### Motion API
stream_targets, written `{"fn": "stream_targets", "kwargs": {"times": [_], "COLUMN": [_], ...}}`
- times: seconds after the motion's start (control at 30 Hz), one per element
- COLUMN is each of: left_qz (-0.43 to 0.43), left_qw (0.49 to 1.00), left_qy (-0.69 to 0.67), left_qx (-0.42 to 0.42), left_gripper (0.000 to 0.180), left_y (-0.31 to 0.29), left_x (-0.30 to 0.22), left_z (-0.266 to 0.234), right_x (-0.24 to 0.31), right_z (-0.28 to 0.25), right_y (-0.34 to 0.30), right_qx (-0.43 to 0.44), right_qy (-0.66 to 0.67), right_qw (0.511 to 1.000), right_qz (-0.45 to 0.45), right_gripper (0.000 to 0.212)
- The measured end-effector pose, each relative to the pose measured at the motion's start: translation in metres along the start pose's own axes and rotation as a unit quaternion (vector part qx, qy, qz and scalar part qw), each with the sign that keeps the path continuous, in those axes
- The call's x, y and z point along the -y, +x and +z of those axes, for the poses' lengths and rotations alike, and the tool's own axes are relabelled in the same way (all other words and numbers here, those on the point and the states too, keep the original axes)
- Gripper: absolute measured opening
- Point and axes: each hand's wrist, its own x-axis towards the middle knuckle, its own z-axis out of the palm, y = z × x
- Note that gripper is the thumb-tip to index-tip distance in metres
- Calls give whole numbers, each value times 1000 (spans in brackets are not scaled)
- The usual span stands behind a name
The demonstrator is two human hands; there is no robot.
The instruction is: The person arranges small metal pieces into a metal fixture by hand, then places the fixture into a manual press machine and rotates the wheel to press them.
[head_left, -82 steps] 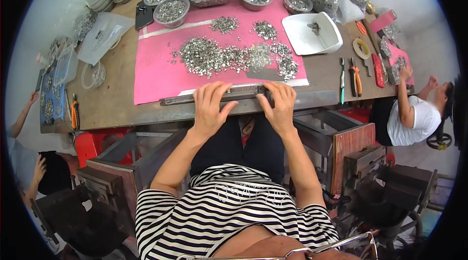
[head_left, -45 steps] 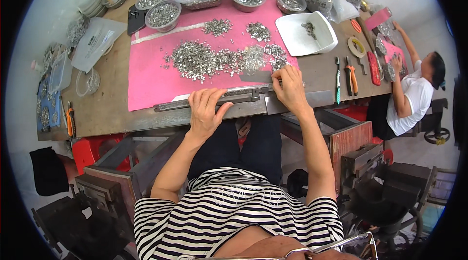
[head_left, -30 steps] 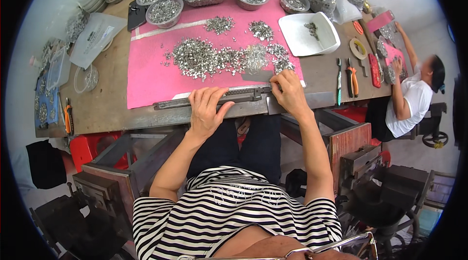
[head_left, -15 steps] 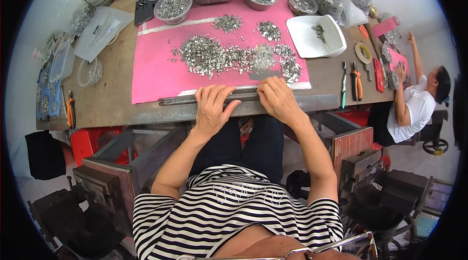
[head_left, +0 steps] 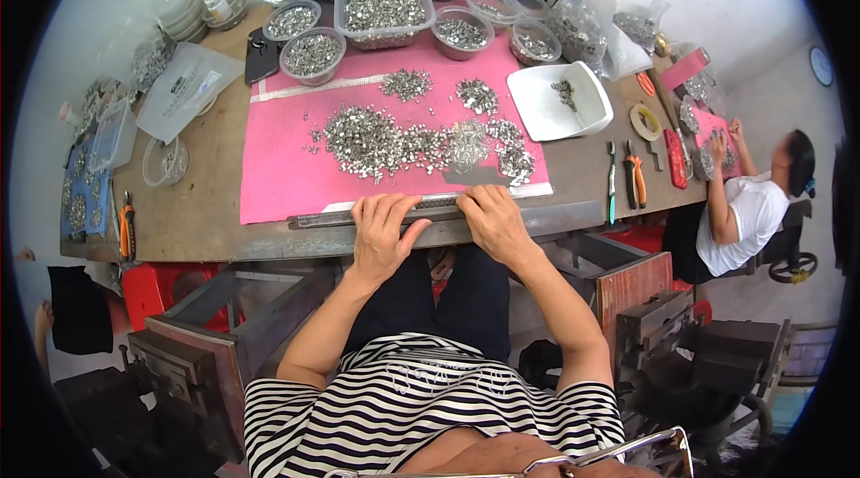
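— What has changed since a moment ago?

— Little. The left hand [head_left: 381, 232] and right hand [head_left: 493, 220] still lie flat, fingers spread, gripping nothing, on the long metal strip [head_left: 313, 219] at the near table edge.

— And the surface?

— A pink mat [head_left: 287, 169] on a wooden table [head_left: 197, 209] carries a heap of small metal parts [head_left: 376, 137]; bowls of parts [head_left: 312, 52] and a white tray [head_left: 542, 106] stand beyond. A co-worker [head_left: 743, 209] sits at the right.

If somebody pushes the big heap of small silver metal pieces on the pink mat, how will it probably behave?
The heap of metal pieces would probably spread rather than slide as one, since the pieces lie loose with strays at its edges. The pieces look small and flat, so they likely scatter more than roll. The pink mat may slow them slightly.
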Motion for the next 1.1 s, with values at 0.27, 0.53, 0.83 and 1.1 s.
{"fn": "stream_targets", "kwargs": {"times": [0.27,0.53,0.83,1.1], "left_qz": [-3,-2,-7,-60], "left_qw": [1000,1000,1000,998], "left_qy": [-4,-1,-11,-10], "left_qx": [3,-1,-1,-13], "left_gripper": [44,45,43,24], "left_y": [1,0,1,15], "left_x": [1,0,-1,27], "left_z": [2,0,0,-32], "right_x": [1,-59,-110,-104], "right_z": [10,-4,25,18], "right_y": [-2,20,29,31], "right_qx": [-106,-177,-88,-95], "right_qy": [182,90,-52,-51], "right_qw": [968,963,972,979], "right_qz": [138,182,210,174], "right_gripper": [14,10,8,8]}}
